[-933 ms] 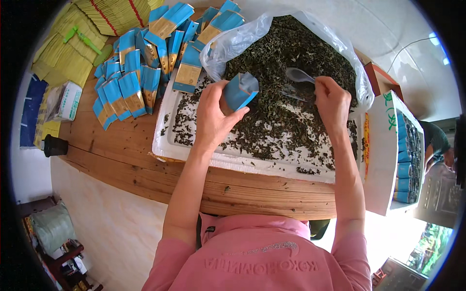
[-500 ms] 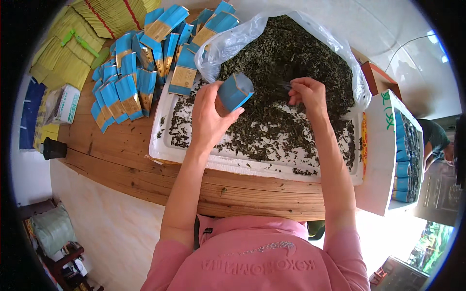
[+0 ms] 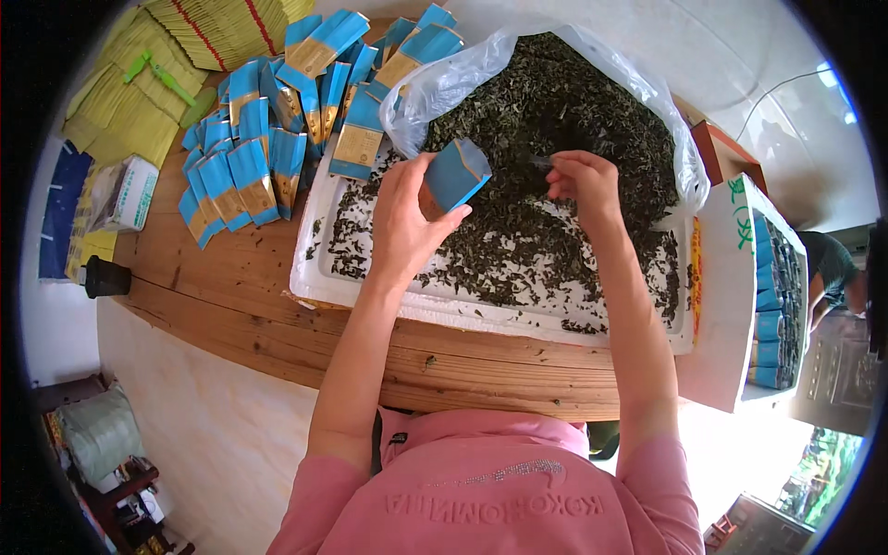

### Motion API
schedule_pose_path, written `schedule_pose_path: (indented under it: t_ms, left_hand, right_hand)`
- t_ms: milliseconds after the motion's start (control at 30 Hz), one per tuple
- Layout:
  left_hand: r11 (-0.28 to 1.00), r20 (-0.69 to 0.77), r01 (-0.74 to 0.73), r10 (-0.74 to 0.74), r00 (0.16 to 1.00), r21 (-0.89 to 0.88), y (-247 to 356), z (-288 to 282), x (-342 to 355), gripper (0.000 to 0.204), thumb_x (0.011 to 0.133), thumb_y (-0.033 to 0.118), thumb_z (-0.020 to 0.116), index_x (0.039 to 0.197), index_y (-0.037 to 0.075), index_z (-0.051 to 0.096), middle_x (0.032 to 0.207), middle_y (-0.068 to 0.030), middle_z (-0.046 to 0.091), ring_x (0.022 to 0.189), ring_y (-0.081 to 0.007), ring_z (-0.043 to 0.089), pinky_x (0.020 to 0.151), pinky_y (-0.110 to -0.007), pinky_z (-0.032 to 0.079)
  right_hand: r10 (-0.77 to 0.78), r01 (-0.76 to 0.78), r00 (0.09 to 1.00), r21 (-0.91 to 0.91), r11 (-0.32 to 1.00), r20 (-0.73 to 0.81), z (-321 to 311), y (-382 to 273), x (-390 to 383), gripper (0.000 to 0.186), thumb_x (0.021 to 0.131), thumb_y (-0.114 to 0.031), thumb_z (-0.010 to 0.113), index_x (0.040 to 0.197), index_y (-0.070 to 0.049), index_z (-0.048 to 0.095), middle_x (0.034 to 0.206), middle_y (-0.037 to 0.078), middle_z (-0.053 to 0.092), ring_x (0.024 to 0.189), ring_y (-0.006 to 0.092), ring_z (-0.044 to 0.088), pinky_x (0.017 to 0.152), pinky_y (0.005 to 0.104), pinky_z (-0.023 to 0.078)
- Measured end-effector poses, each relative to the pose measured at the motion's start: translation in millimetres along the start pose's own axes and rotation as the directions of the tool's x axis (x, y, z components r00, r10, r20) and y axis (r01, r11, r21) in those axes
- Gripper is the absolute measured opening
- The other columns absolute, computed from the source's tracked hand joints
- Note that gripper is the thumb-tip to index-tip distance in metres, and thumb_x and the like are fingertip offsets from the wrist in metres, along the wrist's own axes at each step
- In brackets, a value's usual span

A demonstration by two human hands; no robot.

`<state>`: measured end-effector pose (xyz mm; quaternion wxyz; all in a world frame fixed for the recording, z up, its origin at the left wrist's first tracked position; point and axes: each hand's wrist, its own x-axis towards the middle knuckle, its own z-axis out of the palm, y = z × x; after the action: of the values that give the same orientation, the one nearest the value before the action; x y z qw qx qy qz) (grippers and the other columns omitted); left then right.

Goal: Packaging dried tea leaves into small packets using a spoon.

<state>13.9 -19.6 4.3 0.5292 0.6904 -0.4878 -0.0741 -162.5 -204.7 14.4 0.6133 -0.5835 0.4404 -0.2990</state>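
My left hand (image 3: pixel 410 217) grips an upright, open-topped blue packet (image 3: pixel 456 174) above the near-left part of a heap of dark dry leaves (image 3: pixel 518 92) in a clear plastic bag (image 3: pixel 638 65). My right hand (image 3: pixel 587 185) is closed round the handle of a clear plastic spoon (image 3: pixel 543 162), whose bowl is hard to make out against the leaves. The bag rests on a white foam tray (image 3: pixel 444 310) with loose leaves scattered across it. To the left lies a pile of flat blue and gold packets (image 3: pixel 236 185).
A wooden table (image 3: pixel 185 296) carries yellow paper bundles (image 3: pixel 125 102), a green tool (image 3: pixel 162 79), a small box (image 3: pixel 129 194) and a black cup (image 3: pixel 107 277). A white carton (image 3: pixel 721 351) of blue packets and an orange box (image 3: pixel 731 148) stand at right; a person (image 3: pixel 828 268) is beyond.
My right hand and spoon have moved left and deeper into the leaf heap, so the spoon shows less. My left hand with the blue packet shifted slightly and is back near where it was.
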Motion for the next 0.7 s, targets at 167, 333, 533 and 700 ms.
schedule_pose_path:
  t_ms: [167,333,533,700]
  left_hand:
    - [1.0,0.001,0.001,-0.001,1.0,-0.018,2,-1,-1,0.066,0.065,0.006,0.084,0.123,0.005,0.053,0.112,-0.0126,0.053,0.099,-0.0279,0.058,0.084,-0.036,0.051]
    - [0.999,0.02,-0.007,0.006,1.0,0.038,-3,1,-1,0.067,0.064,0.007,0.085,0.123,0.004,0.052,0.115,-0.0139,0.053,0.102,-0.0295,0.058,0.084,-0.037,0.052]
    - [1.0,0.029,0.004,-0.004,1.0,0.012,-7,1,-3,0.067,0.063,0.009,0.086,0.122,0.003,0.053,0.116,-0.0144,0.054,0.104,-0.0311,0.058,0.086,-0.039,0.051]
    - [0.998,0.012,-0.066,0.066,0.998,0.006,-8,1,-4,0.066,0.062,0.009,0.086,0.119,0.003,0.053,0.113,-0.0136,0.055,0.105,-0.0317,0.057,0.088,-0.04,0.048]
  right_hand:
    - [0.028,-0.032,0.999,0.119,0.992,0.038,-8,-25,-13,0.018,0.087,-0.005,0.057,0.099,0.006,0.065,0.072,0.011,0.065,0.054,0.0168,0.061,0.052,0.0268,0.049]
    - [-0.094,0.09,0.99,0.043,0.995,0.103,4,-61,-41,0.017,0.086,-0.005,0.058,0.096,0.006,0.066,0.068,0.009,0.064,0.05,0.0159,0.059,0.048,0.025,0.048]
    - [-0.415,0.446,0.894,-0.419,0.791,0.168,37,-58,-67,0.012,0.087,0.0,0.06,0.096,0.003,0.067,0.069,0.008,0.065,0.054,0.0136,0.06,0.049,0.0252,0.047]
    - [-0.709,0.854,0.438,-0.502,0.136,0.553,46,-54,-72,0.027,0.074,0.011,0.063,0.098,-0.001,0.069,0.083,0.015,0.068,0.072,0.0271,0.067,0.062,0.0345,0.054]
